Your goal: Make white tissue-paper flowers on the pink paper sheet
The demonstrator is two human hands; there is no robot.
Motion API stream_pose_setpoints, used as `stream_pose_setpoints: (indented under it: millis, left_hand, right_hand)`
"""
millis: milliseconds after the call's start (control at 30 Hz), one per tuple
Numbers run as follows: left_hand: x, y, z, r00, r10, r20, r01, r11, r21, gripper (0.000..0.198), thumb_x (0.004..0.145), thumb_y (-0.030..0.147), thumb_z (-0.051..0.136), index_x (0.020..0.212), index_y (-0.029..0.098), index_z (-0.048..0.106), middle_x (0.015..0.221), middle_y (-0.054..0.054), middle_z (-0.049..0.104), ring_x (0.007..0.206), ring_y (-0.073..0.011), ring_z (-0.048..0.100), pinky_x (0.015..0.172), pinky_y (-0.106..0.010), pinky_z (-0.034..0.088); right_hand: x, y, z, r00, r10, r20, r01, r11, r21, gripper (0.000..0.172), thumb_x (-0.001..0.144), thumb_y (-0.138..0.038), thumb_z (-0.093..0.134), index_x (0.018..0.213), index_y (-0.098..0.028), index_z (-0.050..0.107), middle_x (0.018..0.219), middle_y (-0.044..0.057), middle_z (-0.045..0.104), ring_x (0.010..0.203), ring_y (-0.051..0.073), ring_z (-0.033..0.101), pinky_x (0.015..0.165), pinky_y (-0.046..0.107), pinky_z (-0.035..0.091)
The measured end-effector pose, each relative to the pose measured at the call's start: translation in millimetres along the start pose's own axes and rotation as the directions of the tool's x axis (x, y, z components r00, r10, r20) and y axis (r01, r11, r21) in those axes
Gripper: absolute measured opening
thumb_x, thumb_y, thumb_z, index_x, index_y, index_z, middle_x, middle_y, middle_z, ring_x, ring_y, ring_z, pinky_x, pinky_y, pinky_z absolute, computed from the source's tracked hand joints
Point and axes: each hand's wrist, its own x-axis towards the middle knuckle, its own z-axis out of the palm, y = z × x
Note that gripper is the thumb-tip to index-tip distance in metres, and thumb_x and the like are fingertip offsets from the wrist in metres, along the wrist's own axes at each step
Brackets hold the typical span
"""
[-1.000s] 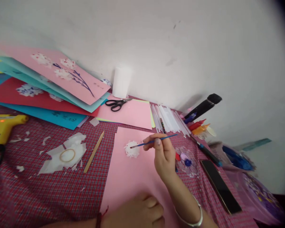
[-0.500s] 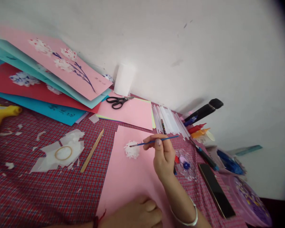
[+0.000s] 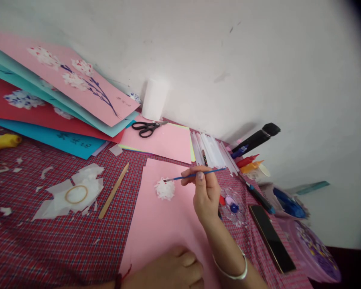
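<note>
Left hand [image 3: 170, 268] on pink sheet [image 3: 159, 224], fingers curled, can't tell if gripping. Right hand [image 3: 205, 200] fingers pinch blue paintbrush [image 3: 177, 178], tip at white flower [image 3: 165, 191] toward sheet's far end. Scissors [image 3: 147, 129] beyond.

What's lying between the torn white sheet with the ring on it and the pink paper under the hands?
In the head view, a wooden stick and small white scraps lie on the checked tablecloth between the torn sheet and pink paper.
</note>
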Motion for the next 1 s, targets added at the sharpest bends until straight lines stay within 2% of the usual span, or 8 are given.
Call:
stream_pose_setpoints:
  millis: [233, 400, 600, 800, 900, 1000]
  left_hand:
    - [-0.7, -0.9, 2.8, 1.0, -0.005, -0.007, 0.005, 1.0, -0.019, 0.011, 0.085, 0.025, 0.064, 0.078, 0.017, 0.061, 0.075, 0.002, 0.062, 0.073, -0.0141, 0.054, 0.064, -0.029, 0.038]
    - [-2.3, 0.0, 6.7, 1.0, -0.022, -0.015, 0.022, 0.999, -0.033, 0.01, 0.086, 0.025, 0.062, 0.08, 0.017, 0.062, 0.077, 0.001, 0.063, 0.074, -0.0143, 0.055, 0.064, -0.029, 0.04]
    - [-2.6, 0.2, 10.5, 0.999, -0.02, -0.043, 0.016, 0.995, -0.098, 0.01, 0.088, 0.027, 0.058, 0.085, 0.022, 0.066, 0.077, -0.001, 0.065, 0.075, -0.0173, 0.055, 0.064, -0.031, 0.042]
    - [-5.0, -0.1, 13.9, 0.998, -0.022, -0.058, 0.015, 0.993, -0.116, 0.012, 0.089, 0.027, 0.056, 0.089, 0.023, 0.068, 0.079, -0.002, 0.065, 0.075, -0.0187, 0.054, 0.064, -0.032, 0.042]
    - [-5.5, 0.1, 14.9, 0.998, -0.028, -0.062, 0.02, 0.992, -0.122, 0.014, 0.09, 0.026, 0.054, 0.089, 0.022, 0.068, 0.08, -0.003, 0.065, 0.075, -0.0188, 0.055, 0.064, -0.032, 0.041]
    - [-5.2, 0.2, 15.0, 0.998, -0.031, -0.062, 0.023, 0.992, -0.126, 0.014, 0.09, 0.024, 0.054, 0.089, 0.021, 0.067, 0.078, -0.003, 0.065, 0.074, -0.0184, 0.054, 0.063, -0.031, 0.041]
  right_hand:
    - [-6.4, -1.6, 4.6, 0.997, -0.016, 0.07, 0.017, 1.0, -0.014, 0.017, 0.097, -0.027, 0.04, 0.096, -0.021, 0.056, 0.082, 0.002, 0.066, 0.063, 0.013, 0.063, 0.059, 0.028, 0.052]
    - [-8.3, 0.4, 5.6, 0.989, 0.0, 0.149, 0.013, 0.996, -0.085, 0.016, 0.097, -0.026, 0.041, 0.096, -0.021, 0.057, 0.082, 0.003, 0.067, 0.065, 0.012, 0.063, 0.059, 0.027, 0.052]
    - [-8.5, -2.7, 5.9, 0.997, -0.01, 0.083, 0.012, 1.0, -0.022, 0.017, 0.098, -0.026, 0.039, 0.097, -0.021, 0.056, 0.084, 0.003, 0.067, 0.065, 0.013, 0.063, 0.06, 0.029, 0.052]
    - [-10.6, 2.3, 9.0, 0.985, 0.02, 0.171, -0.003, 0.995, -0.096, 0.017, 0.097, -0.028, 0.041, 0.096, -0.021, 0.056, 0.085, 0.004, 0.068, 0.065, 0.013, 0.065, 0.06, 0.028, 0.053]
    - [-10.0, 1.6, 7.8, 0.988, 0.016, 0.151, 0.0, 0.994, -0.108, 0.016, 0.097, -0.027, 0.042, 0.096, -0.021, 0.057, 0.083, 0.003, 0.068, 0.064, 0.013, 0.065, 0.059, 0.027, 0.053]
    - [-9.8, -0.7, 7.4, 0.993, 0.014, 0.116, -0.009, 0.999, -0.045, 0.016, 0.097, -0.026, 0.041, 0.096, -0.022, 0.057, 0.084, 0.002, 0.068, 0.064, 0.012, 0.065, 0.06, 0.028, 0.053]
